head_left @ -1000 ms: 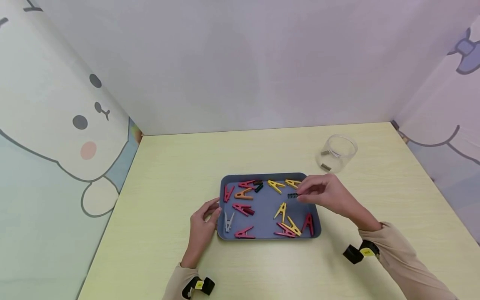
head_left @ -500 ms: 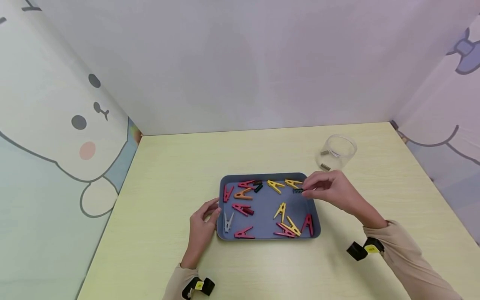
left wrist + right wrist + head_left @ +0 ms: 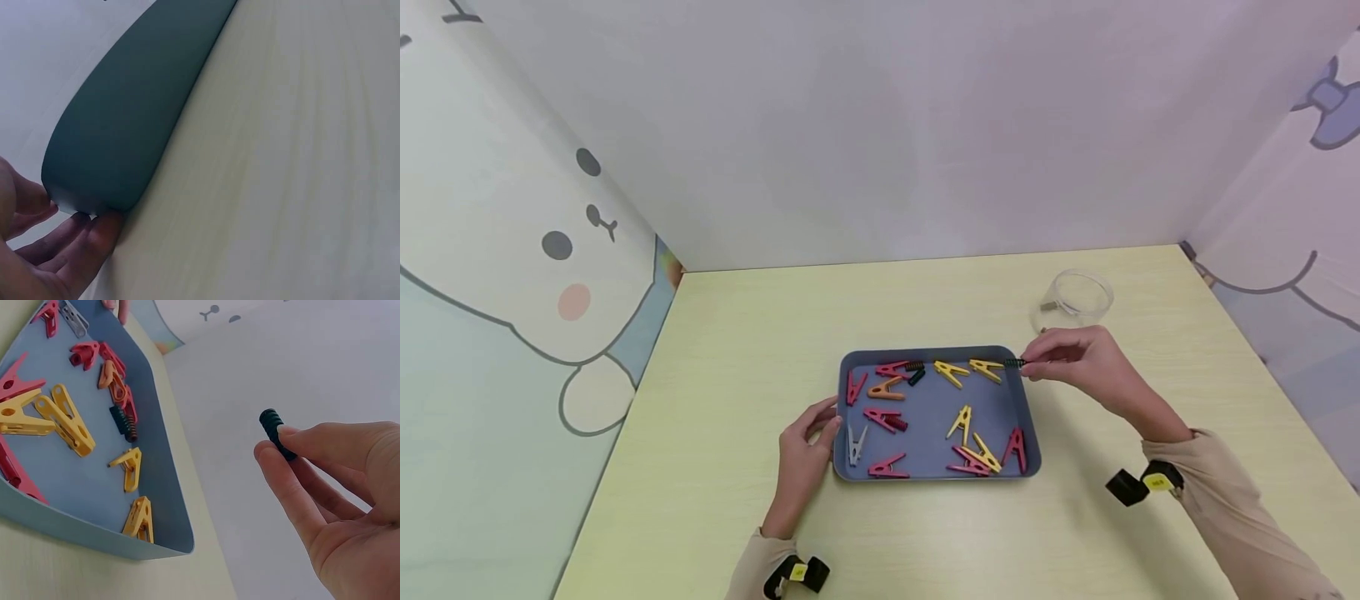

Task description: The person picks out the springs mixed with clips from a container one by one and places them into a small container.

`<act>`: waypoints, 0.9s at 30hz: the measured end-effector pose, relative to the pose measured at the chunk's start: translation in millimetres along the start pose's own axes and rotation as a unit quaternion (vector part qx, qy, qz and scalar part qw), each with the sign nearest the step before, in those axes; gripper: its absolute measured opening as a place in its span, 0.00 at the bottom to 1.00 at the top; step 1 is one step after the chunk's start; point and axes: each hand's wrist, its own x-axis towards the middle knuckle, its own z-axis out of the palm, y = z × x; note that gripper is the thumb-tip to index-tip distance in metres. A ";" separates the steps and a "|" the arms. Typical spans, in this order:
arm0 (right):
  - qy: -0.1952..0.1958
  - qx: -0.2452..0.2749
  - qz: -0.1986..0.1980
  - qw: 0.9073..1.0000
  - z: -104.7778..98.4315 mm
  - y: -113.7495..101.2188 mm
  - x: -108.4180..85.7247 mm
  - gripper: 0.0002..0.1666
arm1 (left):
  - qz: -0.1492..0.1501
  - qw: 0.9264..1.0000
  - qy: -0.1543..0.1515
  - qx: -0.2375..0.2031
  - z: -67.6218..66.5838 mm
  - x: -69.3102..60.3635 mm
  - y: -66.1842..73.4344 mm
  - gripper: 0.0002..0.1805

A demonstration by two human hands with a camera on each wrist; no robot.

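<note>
Spring (image 3: 275, 430) pinched near one end by the right hand (image 3: 1078, 362) could totally ping away if squeezed crooked; left hand (image 3: 805, 454) grips the tray (image 3: 925, 425), so tugging might jostle clips (image 3: 983, 454).

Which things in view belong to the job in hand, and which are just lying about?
In the job, by the hands:
- green spring, pinched by the right hand
- tray, held by the left hand
- perhaps the clear container, beyond the right hand

Apparently just lying in the tray:
- two dark springs
- red spring
- yellow clips
- red clips
- orange clip
- grey clip
</note>
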 end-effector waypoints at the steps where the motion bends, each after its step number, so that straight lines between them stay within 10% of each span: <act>1: 0.000 0.002 0.000 1.000 -1.6 0.2 0.4 0.12 | 0.000 1.000 -0.001 -0.001 0.0 0.0 0.4 0.16; 27: 0.026 0.024 0.034 0.999 -28.1 10.5 7.2 0.16 | 0.002 1.000 0.007 0.008 0.5 -1.9 1.8 0.16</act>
